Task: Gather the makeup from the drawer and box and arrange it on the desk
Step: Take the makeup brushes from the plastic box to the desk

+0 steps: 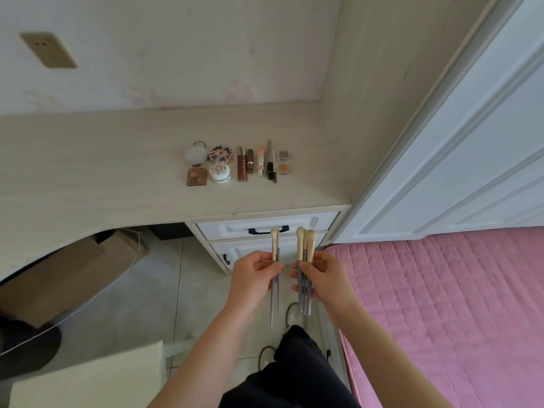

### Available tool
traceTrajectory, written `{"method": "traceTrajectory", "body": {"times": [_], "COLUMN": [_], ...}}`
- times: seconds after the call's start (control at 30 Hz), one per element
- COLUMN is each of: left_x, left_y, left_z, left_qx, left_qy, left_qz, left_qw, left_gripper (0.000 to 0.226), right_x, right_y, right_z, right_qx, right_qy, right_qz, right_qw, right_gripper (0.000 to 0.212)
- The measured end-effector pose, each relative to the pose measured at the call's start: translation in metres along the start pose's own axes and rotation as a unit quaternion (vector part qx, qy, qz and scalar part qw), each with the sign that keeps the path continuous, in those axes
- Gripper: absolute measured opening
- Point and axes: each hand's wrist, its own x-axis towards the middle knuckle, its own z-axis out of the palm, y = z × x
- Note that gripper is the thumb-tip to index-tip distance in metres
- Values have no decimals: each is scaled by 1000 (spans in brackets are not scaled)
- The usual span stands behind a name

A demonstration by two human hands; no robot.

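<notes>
The left hand (pixel 255 272) pinches two thin brushes (pixel 275 245). The right hand (pixel 325 279), just beside it, grips a bunch of fuller brushes (pixel 306 245). All have grey handles and cream bristles, pointing up. At 12 o'clock a makeup row (pixel 240 163) lies on the desk (pixel 103 166), above closed drawers (pixel 265 228). A pink bed (pixel 441 304) is at 3 o'clock and a cardboard box (pixel 73 272) at 9.

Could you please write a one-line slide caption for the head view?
The left hand and right hand each hold grey-handled makeup brushes before the desk, where compacts and lip products lie in rows.
</notes>
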Motion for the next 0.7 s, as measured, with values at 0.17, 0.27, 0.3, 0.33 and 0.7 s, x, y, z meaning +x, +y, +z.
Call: {"method": "traceTrajectory", "body": {"times": [0.17,0.27,0.3,0.33,0.7], "left_x": [50,79,93,102,230], "left_y": [29,52,60,67,122], "left_z": [12,21,26,29,84], "left_qx": [10,15,15,18,129], "left_qy": [-4,-1,0,-1,-10], "left_qz": [-5,-3,-6,-9,-13], "left_qw": [1000,1000,1000,1000,991], "left_gripper": [7,8,8,8,9], "right_x": [46,76,89,99,236], "right_y": [-30,-49,-57,-62,-118], "right_z": [5,5,4,3,-11], "right_qx": [-5,-13,-19,-24,-104], "right_qy": [8,8,11,16,63], "right_qz": [-5,-1,0,0,36], "right_qw": [1000,1000,1000,1000,992], "right_gripper": [10,11,13,13,7]}}
